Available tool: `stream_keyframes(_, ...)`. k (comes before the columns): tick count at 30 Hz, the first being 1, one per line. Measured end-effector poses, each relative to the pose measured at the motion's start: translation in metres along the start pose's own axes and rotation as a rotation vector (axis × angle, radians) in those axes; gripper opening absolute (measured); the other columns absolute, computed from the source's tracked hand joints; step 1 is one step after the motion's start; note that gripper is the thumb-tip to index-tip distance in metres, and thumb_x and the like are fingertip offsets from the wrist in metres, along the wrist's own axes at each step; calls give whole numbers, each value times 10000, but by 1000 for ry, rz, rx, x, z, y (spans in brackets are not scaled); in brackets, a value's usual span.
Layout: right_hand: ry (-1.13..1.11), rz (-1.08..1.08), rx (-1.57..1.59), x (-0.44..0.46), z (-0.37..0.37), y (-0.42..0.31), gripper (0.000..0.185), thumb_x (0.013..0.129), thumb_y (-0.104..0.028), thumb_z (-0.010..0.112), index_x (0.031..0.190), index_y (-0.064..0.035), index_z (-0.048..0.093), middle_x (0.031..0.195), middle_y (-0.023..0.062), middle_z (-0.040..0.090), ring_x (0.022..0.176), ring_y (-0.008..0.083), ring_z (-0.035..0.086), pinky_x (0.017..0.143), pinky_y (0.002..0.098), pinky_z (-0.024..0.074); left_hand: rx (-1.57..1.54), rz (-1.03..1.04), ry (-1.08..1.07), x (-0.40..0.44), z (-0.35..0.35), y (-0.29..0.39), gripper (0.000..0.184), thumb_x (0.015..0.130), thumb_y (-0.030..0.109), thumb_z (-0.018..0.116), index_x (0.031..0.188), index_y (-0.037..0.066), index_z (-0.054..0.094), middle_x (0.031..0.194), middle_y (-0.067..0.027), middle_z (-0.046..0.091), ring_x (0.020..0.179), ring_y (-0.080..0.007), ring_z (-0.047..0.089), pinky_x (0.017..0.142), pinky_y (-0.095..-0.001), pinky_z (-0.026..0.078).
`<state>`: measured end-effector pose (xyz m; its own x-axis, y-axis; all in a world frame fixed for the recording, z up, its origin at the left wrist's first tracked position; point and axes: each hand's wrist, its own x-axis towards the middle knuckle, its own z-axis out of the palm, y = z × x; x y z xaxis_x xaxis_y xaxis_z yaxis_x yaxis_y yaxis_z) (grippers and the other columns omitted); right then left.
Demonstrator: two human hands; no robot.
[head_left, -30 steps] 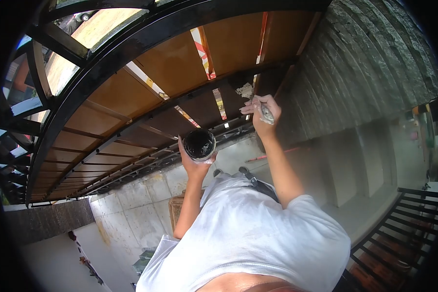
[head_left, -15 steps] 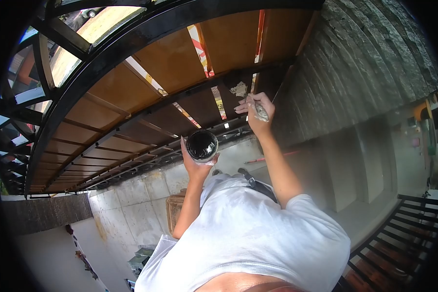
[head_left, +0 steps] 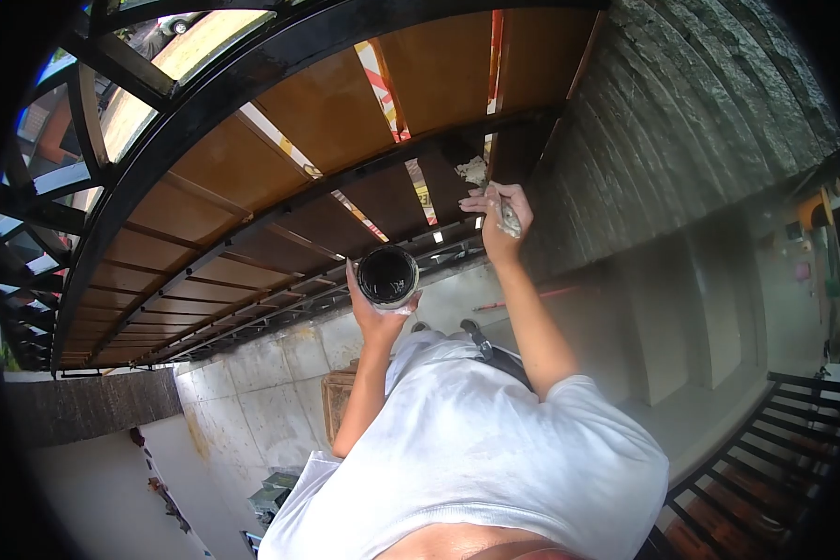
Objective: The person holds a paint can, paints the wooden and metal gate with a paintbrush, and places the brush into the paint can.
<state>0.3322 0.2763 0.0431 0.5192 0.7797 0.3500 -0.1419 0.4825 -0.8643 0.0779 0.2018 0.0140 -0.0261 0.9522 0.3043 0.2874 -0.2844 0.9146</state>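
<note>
My left hand (head_left: 375,319) is wrapped round a can of black paint (head_left: 387,276), its open top facing up. In my right hand (head_left: 502,231) is a paintbrush (head_left: 473,171) with a pale, paint-crusted handle and base. Its bristle end lies against the dark lower part of a slatted gate panel (head_left: 450,154), where a blacker patch shows by the brush. The bristles themselves are hard to make out against the dark surface. The can is held lower and to the left of the brush, apart from it.
Brown panels (head_left: 327,84) sit in a black metal frame (head_left: 243,79), with red-and-white tape behind the gaps. On the right rises a rough grey wall (head_left: 691,121). A wooden box (head_left: 338,401) stands on the tiled floor, and a black railing (head_left: 765,448) is at lower right.
My right hand and the brush have shifted slightly to the right and down along the dark panel. The left hand still holds the can in nearly the same place.
</note>
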Motion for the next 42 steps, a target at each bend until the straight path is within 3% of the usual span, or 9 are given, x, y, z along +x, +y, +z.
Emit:
stream_keyframes(5,256,-12,26,1,5,9,68,1122,8,532,1127,72,553,986,257,730,822,317,806,770,420,708,32,-23,-5,-2,-7,-2,1415,640,272,1065,1695,-6,165,1423,-168,640,1301,-276,663,1180,-421,491)
stream_keyframes(8,-35,-9,-46,-6,3,9,62,1119,12,540,1134,70,553,977,256,730,832,317,807,771,419,707,17,-6,-4,-5,-7,-4,1398,647,248,1060,1692,-7,168,1423,-161,642,1302,-276,664,1186,-419,487)
stream_keyframes(9,-76,-86,-41,-7,5,12,61,1098,19,577,1134,68,575,980,234,749,840,264,807,766,384,695,3,-15,-14,-6,-7,-4,1398,647,242,1060,1693,-7,165,1424,-160,643,1303,-276,664,1187,-419,486)
stream_keyframes(16,336,-99,-8,32,-23,-19,82,1126,6,514,1168,76,527,1020,288,725,866,347,807,781,428,710,-24,-33,-24,-3,-6,-6,1407,637,218,1060,1698,5,160,1428,-153,646,1307,-274,665,1195,-420,482)
stream_keyframes(21,-78,-47,-118,38,-39,-12,68,1118,14,523,1145,69,553,975,255,734,803,324,806,739,412,705,-76,-61,-47,-5,-2,-21,1426,618,213,1065,1704,14,161,1420,-153,655,1309,-276,664,1197,-423,480)
stream_keyframes(25,331,-125,-15,51,-39,-22,64,1115,23,522,1147,71,548,968,252,725,788,323,798,734,429,708,14,-42,-53,-2,0,-12,1438,605,227,1070,1707,13,171,1416,-159,656,1310,-288,663,1199,-425,477)
stream_keyframes(32,2,-71,-97,47,-47,-5,45,1083,62,561,1127,72,558,920,211,714,780,295,806,726,406,708,37,-22,-59,1,5,-5,1445,594,251,1077,1703,-7,187,1442,-182,632,1327,-298,648,1203,-426,472)
stream_keyframes(35,281,-143,-54,51,-51,-20,51,1097,39,557,1135,74,556,926,214,716,777,315,805,723,398,707,5,-24,-69,3,6,-8,1444,596,264,1076,1700,-15,188,1452,-188,621,1336,-298,639,1205,-426,468)
stream_keyframes(42,-113,-111,-207,50,-47,-9,65,1088,45,575,1141,83,570,959,234,724,832,295,804,741,405,699,13,-29,-95,8,10,-2,1449,604,284,1067,1706,6,168,1419,-164,630,1329,-292,640,1207,-426,462)
